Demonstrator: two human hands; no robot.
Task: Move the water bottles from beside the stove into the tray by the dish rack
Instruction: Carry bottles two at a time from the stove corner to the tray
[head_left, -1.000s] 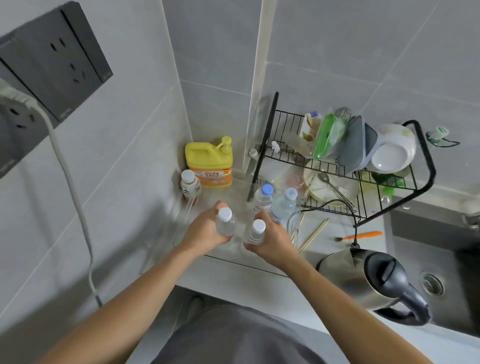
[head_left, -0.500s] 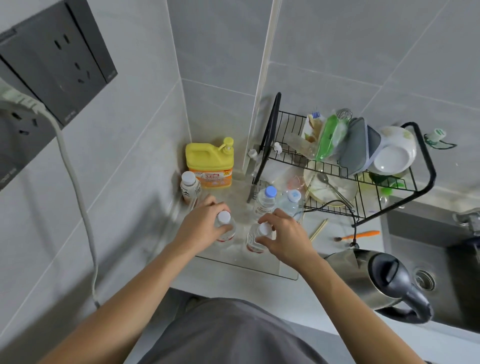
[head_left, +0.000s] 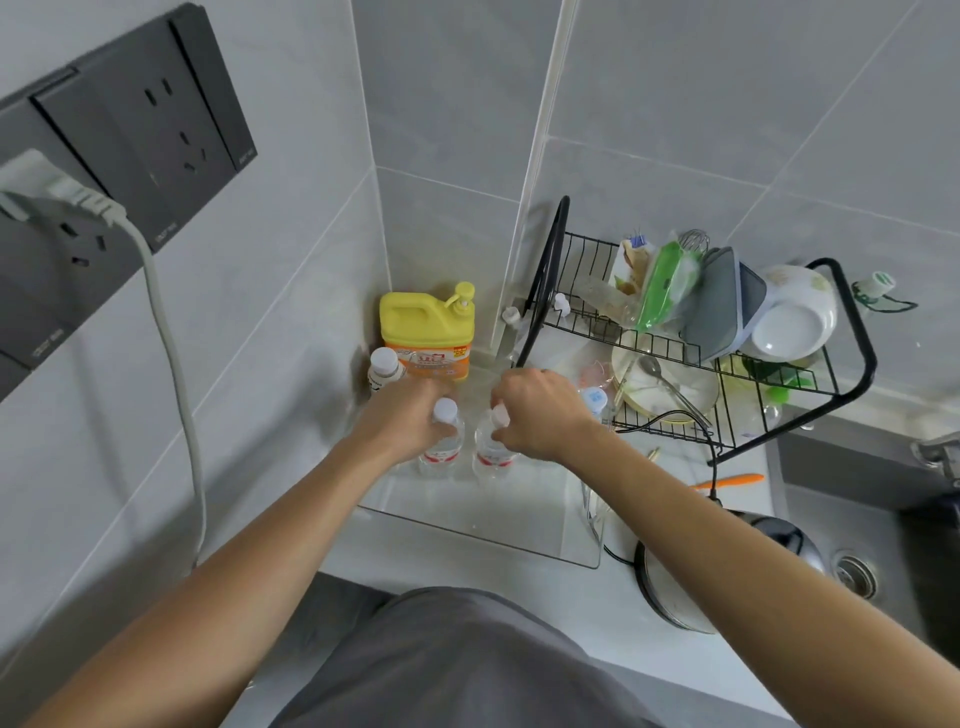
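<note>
Bare forearms, no sleeves visible; grey garment (head_left: 457, 660) over torso

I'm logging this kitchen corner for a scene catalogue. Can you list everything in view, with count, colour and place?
Small clear plastic water bottles with white caps: two, upright in the tray, one under each hand.
Blue-capped bottle: at least one, behind the right hand.
Clear plastic tray: one, on the counter left of the rack.
Yellow detergent jug: one, in the corner.
White-capped bottle: one, beside the jug.
Black wire dish rack: one, holding bowls, lids, spoon.
Steel kettle: one, by the sink.
Dark wall sockets: left wall, one plugged.
Left hand: grips a bottle.
Right hand: grips the other.
</note>
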